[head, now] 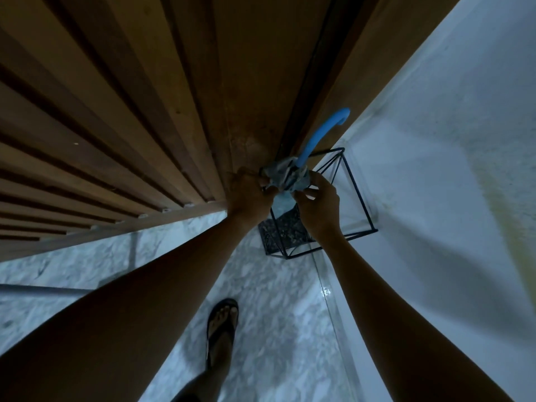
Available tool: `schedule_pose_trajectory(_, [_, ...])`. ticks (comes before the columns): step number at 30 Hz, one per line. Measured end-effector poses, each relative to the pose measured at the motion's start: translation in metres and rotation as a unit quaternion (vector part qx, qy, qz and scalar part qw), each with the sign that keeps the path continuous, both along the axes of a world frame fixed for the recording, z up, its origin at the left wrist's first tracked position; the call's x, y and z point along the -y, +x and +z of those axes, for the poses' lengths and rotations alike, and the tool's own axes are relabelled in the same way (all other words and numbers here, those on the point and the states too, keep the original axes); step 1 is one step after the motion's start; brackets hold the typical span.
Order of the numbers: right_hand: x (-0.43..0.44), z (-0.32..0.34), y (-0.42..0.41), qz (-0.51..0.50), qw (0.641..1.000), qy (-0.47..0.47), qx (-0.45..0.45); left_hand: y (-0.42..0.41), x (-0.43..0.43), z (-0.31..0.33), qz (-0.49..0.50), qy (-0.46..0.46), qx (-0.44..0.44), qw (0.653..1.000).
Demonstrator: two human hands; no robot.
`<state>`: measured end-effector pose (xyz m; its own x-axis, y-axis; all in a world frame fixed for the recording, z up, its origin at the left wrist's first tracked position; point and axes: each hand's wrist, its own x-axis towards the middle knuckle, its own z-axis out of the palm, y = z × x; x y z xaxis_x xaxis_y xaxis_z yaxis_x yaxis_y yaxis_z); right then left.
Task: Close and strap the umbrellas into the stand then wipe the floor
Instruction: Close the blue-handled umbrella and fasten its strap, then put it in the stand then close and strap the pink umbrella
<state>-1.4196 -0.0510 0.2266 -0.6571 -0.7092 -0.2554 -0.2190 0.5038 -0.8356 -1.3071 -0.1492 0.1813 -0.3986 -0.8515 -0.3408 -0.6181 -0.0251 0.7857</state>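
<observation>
Left hand (250, 195), right hand (317, 210) grip one umbrella (321, 135).

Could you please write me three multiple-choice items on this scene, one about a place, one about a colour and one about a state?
1. Where is the umbrella?
A. In the black wire stand
B. Lying flat on the floor
C. Hanging on the wall

2. What colour is its handle?
A. Red
B. Blue
C. Black

3. What are the left hand and the right hand doing?
A. Both hang idle
B. Only the left touches the umbrella
C. Both grip the umbrella

Answers:
1 A, its lower end drops inside the wire frame.
2 B, the curved handle is bright blue.
3 C, the fingers of both hands curl round the folded part.
</observation>
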Motion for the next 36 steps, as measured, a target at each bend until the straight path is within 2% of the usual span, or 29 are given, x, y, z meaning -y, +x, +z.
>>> schedule_pose_trajectory(6, [0.001, -0.003, -0.001, 0.018, 1.0, -0.005, -0.025, 0.0, -0.001, 0.019, -0.003, -0.003, 0.054, 0.999])
schedule_pose_trajectory(12, [0.006, -0.008, 0.005, 0.011, 0.999, -0.021, -0.044, 0.005, 0.004, 0.015, 0.018, -0.082, 0.063, 0.994])
schedule_pose_trajectory(15, [0.007, -0.007, 0.006, 0.014, 0.999, 0.0, -0.035, 0.008, 0.004, 0.022, 0.021, -0.099, 0.06, 0.993])
schedule_pose_trajectory(20, [0.014, -0.001, 0.003, 0.052, 0.995, 0.082, -0.019, 0.009, 0.006, 0.029, -0.011, -0.038, 0.082, 0.996])
schedule_pose_trajectory(23, [0.009, 0.012, 0.012, 0.071, 0.99, 0.113, -0.036, 0.021, 0.002, 0.044, -0.038, -0.034, 0.089, 0.995])
schedule_pose_trajectory(26, [-0.005, 0.039, 0.03, 0.08, 0.985, 0.144, -0.043, 0.045, -0.005, 0.068, -0.053, -0.024, 0.083, 0.995])
schedule_pose_trajectory(30, [-0.03, 0.09, 0.058, 0.071, 0.984, 0.157, -0.037, 0.089, -0.03, 0.133, -0.078, -0.005, 0.077, 0.994])
schedule_pose_trajectory(36, [-0.084, 0.181, 0.135, 0.129, 0.981, 0.134, -0.055, 0.188, -0.089, 0.234, 0.005, -0.009, 0.068, 0.998])
